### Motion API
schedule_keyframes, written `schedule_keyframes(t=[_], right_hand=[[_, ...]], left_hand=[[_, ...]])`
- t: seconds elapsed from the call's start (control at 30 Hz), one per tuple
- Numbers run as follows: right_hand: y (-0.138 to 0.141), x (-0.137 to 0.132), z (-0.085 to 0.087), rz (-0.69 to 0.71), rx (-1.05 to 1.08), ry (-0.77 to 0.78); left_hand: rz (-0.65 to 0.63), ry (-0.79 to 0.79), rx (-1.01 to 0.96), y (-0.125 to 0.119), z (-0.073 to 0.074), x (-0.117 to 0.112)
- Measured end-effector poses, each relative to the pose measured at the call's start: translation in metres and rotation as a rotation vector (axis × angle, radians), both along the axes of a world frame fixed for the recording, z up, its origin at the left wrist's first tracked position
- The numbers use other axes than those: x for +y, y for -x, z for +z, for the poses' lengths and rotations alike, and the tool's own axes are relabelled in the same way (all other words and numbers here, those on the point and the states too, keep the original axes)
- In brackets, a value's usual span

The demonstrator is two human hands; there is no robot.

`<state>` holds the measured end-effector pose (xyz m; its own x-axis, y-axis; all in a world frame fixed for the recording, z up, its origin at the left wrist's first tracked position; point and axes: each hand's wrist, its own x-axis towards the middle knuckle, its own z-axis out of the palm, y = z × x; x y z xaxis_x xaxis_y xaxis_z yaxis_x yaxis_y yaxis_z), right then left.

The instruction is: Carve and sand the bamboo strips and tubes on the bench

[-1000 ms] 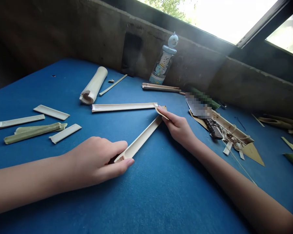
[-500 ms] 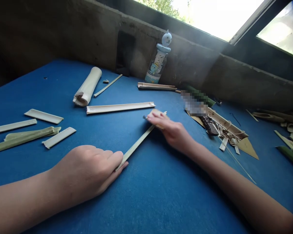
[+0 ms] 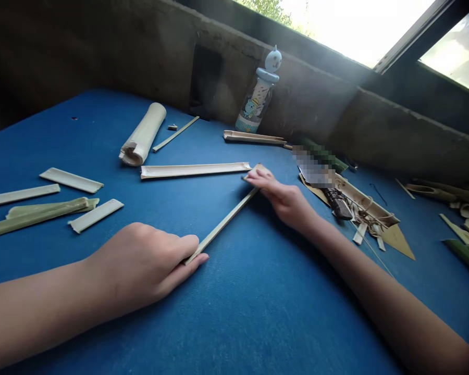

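Note:
My left hand (image 3: 152, 260) is closed around the near end of a narrow, pale bamboo strip (image 3: 222, 224), pinching it between thumb and fingers. The strip slants up and away over the blue table. At its far end my right hand (image 3: 279, 195) is closed on a small tan piece of sandpaper (image 3: 259, 169), which is wrapped against the strip. That end of the strip is hidden by the fingers and the sandpaper. Just beyond lies a split bamboo piece (image 3: 195, 170), hollow side up, near the right fingertips.
Short bamboo pieces (image 3: 96, 215) lie on the left of the blue table (image 3: 234, 323). A bamboo tube (image 3: 144, 134) and a bottle (image 3: 254, 104) stand farther back. At right are a knife (image 3: 338, 204), a tan sheet (image 3: 400, 242) and more bamboo (image 3: 467, 255).
My right hand has slid a little outward along the strip, so its far tip no longer shows past the fingers. My left hand keeps its grip. The view has shifted slightly.

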<state>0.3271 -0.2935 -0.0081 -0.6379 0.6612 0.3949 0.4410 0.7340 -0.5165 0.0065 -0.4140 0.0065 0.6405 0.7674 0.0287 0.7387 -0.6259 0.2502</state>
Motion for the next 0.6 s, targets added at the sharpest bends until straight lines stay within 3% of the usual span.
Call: schedule_keyframes(t=[0.1,0.27,0.37,0.43,0.53,0.6], right_hand=[[-0.007,0.008,-0.003,-0.077,0.011,0.034],[0.042,-0.056,0.009,0.272,-0.081,-0.001],[0.051,-0.062,0.013,0.339,-0.104,-0.04],[0.04,-0.039,0.01,0.251,-0.102,-0.027],[0.017,0.003,0.001,-0.028,-0.074,0.041],[0.011,0.012,-0.001,-0.119,-0.061,0.058]], left_hand=[[0.007,0.058,0.038,-0.002,0.006,0.0],[0.019,0.022,-0.013,-0.001,0.004,0.001],[0.066,0.097,-0.069,-0.002,0.007,0.004],[0.122,0.164,-0.15,-0.003,0.013,0.006],[0.221,0.326,-0.27,-0.006,0.026,0.009],[0.272,0.398,-0.331,-0.007,0.033,0.011]])
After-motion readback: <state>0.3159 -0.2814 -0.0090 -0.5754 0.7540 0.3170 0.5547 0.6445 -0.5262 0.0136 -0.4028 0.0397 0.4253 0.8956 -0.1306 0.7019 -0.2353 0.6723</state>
